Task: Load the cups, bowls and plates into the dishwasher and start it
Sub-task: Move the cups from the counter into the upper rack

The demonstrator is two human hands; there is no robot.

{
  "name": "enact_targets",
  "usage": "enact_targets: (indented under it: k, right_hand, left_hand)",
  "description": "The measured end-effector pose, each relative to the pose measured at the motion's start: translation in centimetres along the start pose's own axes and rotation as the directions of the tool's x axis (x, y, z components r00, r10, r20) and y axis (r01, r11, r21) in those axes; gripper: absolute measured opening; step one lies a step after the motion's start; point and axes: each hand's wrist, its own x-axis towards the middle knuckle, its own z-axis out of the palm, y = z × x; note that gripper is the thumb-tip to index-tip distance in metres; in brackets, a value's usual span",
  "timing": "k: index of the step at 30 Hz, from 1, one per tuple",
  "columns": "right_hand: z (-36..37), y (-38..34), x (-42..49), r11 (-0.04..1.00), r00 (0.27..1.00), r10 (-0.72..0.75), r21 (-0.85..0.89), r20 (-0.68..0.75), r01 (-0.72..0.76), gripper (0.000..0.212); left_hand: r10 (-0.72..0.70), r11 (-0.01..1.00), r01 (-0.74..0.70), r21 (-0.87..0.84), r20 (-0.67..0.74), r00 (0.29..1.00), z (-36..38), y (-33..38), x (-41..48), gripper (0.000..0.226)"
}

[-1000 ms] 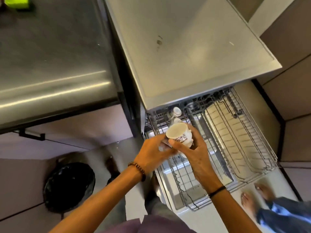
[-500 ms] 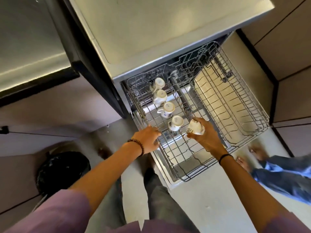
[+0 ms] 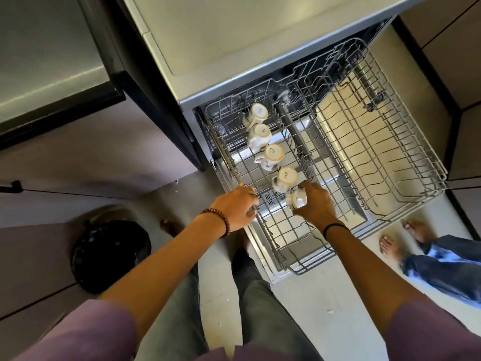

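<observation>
The dishwasher's upper wire rack (image 3: 406,162) is pulled out below the grey dishwasher top (image 3: 234,35). Several white cups stand upside down in a diagonal row on its left side, the nearest cup in the row (image 3: 286,178) just beyond my right hand. My right hand (image 3: 315,201) holds a white patterned cup (image 3: 296,199), tilted with its bottom up, low over the rack at the near end of that row. My left hand (image 3: 235,205) rests on the rack's left rail, fingers curled around the wire.
A steel counter (image 3: 46,69) lies at the upper left. A black bin (image 3: 109,251) stands on the floor at the left. Another person's bare feet and jeans (image 3: 429,256) are at the right of the rack. The rack's right half holds nothing.
The cup went from both hands to my right hand alone, which lowered it to the near end of the cup row. My left hand moved onto the rack's left rail.
</observation>
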Motion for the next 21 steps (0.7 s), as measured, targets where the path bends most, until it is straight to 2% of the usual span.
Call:
enact_targets:
  k: [5, 12, 17, 21]
  right_hand:
    - [1.0, -0.5, 0.0, 0.996, 0.999, -0.009, -0.084, 0.048, 0.013, 0.073]
    - [2.0, -0.8, -1.2, 0.987, 0.996, 0.082, 0.139, -0.032, -0.077, 0.061]
    - [0.9, -1.0, -2.5, 0.997, 0.993, 0.069, 0.051, -0.098, -0.065, 0.066]
    - [0.0, -1.6, -3.8, 1.000, 0.986, 0.022, 0.017, -0.166, -0.020, 0.061]
  left_hand:
    - [0.003, 1.000, -0.003, -0.010, -0.011, 1.000, 0.2, -0.1, -0.1, 0.034]
    - [0.008, 1.000, -0.008, -0.017, -0.020, 1.000, 0.2, -0.1, -0.1, 0.034]
    - [0.007, 1.000, -0.007, -0.015, -0.001, 1.000, 0.3, -0.2, 0.0, 0.034]
    - [-0.003, 0.999, 0.001, -0.048, -0.034, 0.999, 0.2, 0.2, -0.2, 0.036]
